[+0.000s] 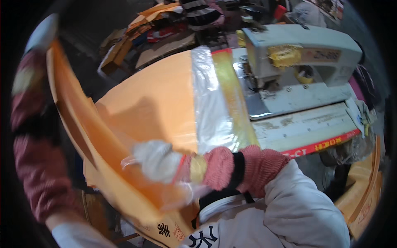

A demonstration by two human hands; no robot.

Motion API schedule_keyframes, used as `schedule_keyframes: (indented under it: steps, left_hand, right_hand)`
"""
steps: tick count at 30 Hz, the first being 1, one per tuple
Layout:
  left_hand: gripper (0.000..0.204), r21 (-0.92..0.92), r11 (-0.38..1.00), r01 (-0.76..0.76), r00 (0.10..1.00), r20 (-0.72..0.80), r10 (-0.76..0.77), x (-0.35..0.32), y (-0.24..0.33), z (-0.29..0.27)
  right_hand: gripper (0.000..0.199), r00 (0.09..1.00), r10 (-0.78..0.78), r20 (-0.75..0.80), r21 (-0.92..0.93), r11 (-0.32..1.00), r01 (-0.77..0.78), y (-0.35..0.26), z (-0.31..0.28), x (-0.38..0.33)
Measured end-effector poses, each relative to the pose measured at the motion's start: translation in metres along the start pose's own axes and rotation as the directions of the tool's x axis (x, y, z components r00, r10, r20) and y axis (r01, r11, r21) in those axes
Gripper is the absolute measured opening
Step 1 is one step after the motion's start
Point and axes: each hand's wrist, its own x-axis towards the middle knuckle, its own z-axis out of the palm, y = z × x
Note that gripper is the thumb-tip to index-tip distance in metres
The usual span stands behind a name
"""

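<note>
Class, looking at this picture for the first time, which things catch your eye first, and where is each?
A big orange bag fills the middle, with a clear plastic liner along its right edge. A white-gloved right hand reaches across it at lower centre. Upper right stands a grey-white sewing machine.

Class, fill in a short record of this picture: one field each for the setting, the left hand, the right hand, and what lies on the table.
Setting: workbench with a grey sewing machine
Right hand: gloved, gripping thin clear plastic film at the orange sack
Left hand: raised, blurred, at the sack's upper edge; grip unclear
On table: flat orange sack with clear liner
</note>
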Motion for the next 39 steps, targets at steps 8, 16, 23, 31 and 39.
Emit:
schedule_keyframes:
  steps: [8, 16, 23, 31, 39]
  left_hand:
    - [0.005, 0.403, 0.447, -0.799, 0.526, 0.107, 0.844, -0.262, 0.073, 0.354]
    - [0.008, -0.416, 0.555, -0.720, 0.535, 0.176, 0.826, -0.305, 0.108, 0.394]
    - [0.011, -0.698, 0.654, -0.292, 0.631, 0.373, 0.680, -0.305, 0.123, 0.382]
    - [0.015, -0.263, 0.764, -0.590, 0.438, 0.690, 0.576, -0.319, 0.146, 0.332]
    - [0.015, 0.111, 0.379, -0.919, 0.391, 0.400, 0.829, -0.281, 0.147, 0.345]
  right_hand:
    - [0.036, 0.244, 0.606, 0.757, 0.009, 0.363, -0.932, 0.028, -0.181, -0.177]
    - [0.042, 0.178, 0.891, 0.418, 0.557, -0.097, -0.824, 0.005, -0.188, -0.270]
    - [0.036, 0.427, 0.894, 0.138, 0.106, 0.416, -0.903, -0.001, -0.207, -0.262]
    - [0.044, 0.697, 0.664, 0.272, -0.316, 0.745, -0.587, -0.009, -0.205, -0.251]
    - [0.023, 0.653, 0.737, 0.177, -0.665, 0.578, -0.473, 0.111, -0.146, -0.180]
